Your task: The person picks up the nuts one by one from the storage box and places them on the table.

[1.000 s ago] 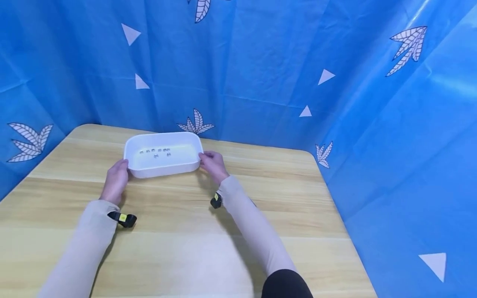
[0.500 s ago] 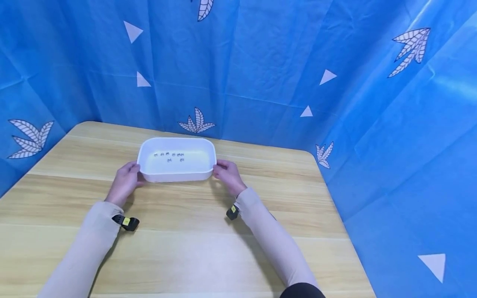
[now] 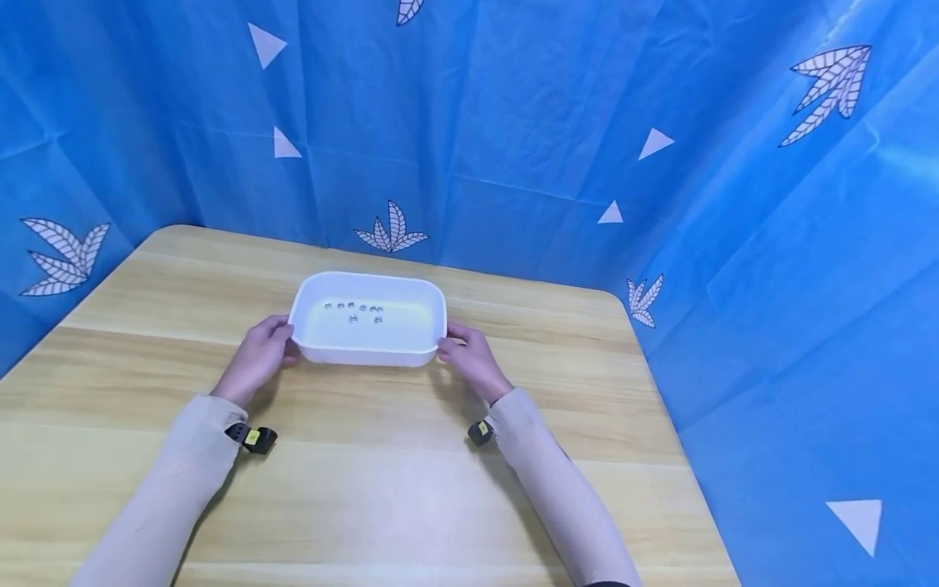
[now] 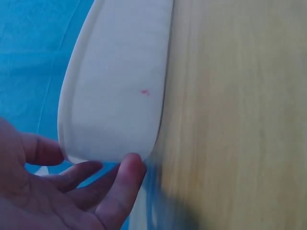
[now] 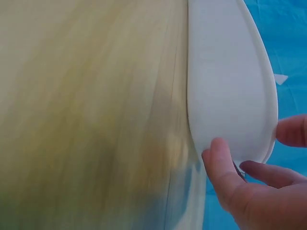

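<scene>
A white rectangular plastic tray [image 3: 315, 333] with rounded corners is near the far side of the table. On its floor lie several small shiny pieces [image 3: 353, 319], too small to tell their kind. My left hand [image 3: 258, 356] holds the tray's left end, with the thumb at the rim and the other fingers spread against the end wall. At the opposite end, my right hand [image 3: 473, 359] grips in a similar way. A small red mark [image 4: 145, 92] shows on the tray's outer wall in the left wrist view. Whether the tray's underside touches the table cannot be told.
The light wood-grain table [image 3: 381, 489] has rounded far corners. A blue curtain [image 3: 513, 122] with white leaves and triangles hangs along the back and the right side. Each wrist wears a black strap with a camera [image 3: 260, 440].
Both hands have moved the tray to the right and slightly nearer, and it has turned a little. The small pieces keep their arrangement in it. The head view has shifted slightly.
</scene>
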Available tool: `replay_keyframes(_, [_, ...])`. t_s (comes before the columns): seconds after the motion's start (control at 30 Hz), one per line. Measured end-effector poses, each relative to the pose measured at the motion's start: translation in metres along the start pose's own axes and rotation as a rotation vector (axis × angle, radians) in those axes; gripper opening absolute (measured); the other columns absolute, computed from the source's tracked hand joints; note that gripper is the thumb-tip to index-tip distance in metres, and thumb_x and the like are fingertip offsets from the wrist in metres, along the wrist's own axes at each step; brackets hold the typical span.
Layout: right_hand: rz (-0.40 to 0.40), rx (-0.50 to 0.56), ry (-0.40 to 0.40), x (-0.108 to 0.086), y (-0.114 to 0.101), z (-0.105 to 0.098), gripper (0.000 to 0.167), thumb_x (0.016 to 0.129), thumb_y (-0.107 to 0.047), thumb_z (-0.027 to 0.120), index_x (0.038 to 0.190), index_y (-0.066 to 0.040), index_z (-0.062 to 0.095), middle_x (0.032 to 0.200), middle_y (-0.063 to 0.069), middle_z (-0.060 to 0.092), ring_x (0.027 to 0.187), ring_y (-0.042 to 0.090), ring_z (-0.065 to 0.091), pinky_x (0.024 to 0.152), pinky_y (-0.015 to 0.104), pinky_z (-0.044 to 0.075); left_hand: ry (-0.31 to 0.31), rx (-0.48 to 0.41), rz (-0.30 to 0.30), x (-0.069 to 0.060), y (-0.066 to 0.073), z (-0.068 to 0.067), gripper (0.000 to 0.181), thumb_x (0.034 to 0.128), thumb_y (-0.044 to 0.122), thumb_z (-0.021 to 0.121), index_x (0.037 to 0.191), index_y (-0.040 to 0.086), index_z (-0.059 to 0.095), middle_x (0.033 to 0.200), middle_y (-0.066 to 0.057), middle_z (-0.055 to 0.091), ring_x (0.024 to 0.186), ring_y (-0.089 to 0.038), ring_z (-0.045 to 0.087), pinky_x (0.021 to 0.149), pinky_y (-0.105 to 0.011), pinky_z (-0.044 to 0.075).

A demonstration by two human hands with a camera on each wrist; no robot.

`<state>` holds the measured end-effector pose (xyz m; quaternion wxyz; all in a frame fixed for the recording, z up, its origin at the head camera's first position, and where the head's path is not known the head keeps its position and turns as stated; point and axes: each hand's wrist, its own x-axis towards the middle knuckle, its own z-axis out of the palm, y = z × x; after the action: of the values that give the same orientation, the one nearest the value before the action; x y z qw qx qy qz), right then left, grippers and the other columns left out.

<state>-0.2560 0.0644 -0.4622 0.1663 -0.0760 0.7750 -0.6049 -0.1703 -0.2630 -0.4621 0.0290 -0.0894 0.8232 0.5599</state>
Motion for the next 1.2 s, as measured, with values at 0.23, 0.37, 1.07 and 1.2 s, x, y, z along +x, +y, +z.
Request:
replay_keyframes(0.23, [0.002,-0.070,-0.032,-0.012,0.000,-0.007,0.053,0.100,-0.013,0.057,0.151,-0.001,0.049,0.152,0.017,0.057,0.121,0.031,0.069,0.104,0.039,0.058,-0.026,0.056,0.021,-0.008,0.003,0.004,0.059,0.1131,0.029,0.024,0.156,-0.012,0.026,0.152,-0.037,0.042,0.134,-0.048,0.053,0.104,-0.045,0.057])
replay_keyframes(0.37, [0.004,-0.086,-0.030,-0.014,0.002,-0.008,0.053,0.100,-0.016,0.057,0.150,-0.002,0.052,0.148,0.016,0.061,0.120,0.030,0.070,0.101,0.038,0.059,-0.004,0.122,0.055,-0.009,0.004,0.003,0.058,0.1124,0.027,0.025,0.153,-0.013,0.032,0.150,-0.039,0.045,0.132,-0.052,0.052,0.110,-0.061,0.048])
replay_keyframes(1.07, [0.012,-0.116,-0.017,-0.012,0.010,-0.004,0.057,0.094,-0.021,0.056,0.147,-0.001,0.055,0.113,0.014,0.070,0.077,0.016,0.064,0.076,0.025,0.058,0.015,0.692,0.212,0.045,0.012,-0.013,0.069,0.1093,0.031,0.029,0.161,-0.010,0.011,0.169,-0.036,0.000,0.158,-0.054,-0.001,0.129,-0.066,0.002])
replay_keyframes(1.2, [0.005,-0.111,-0.010,-0.011,0.010,-0.006,0.056,0.094,-0.021,0.056,0.146,0.000,0.056,0.106,0.011,0.069,0.077,0.016,0.064,0.076,0.025,0.058,-0.006,0.750,0.233,0.051,0.012,-0.014,0.071,0.1082,0.032,0.029,0.163,-0.007,0.004,0.171,-0.030,-0.010,0.159,-0.049,-0.010,0.129,-0.066,-0.003])
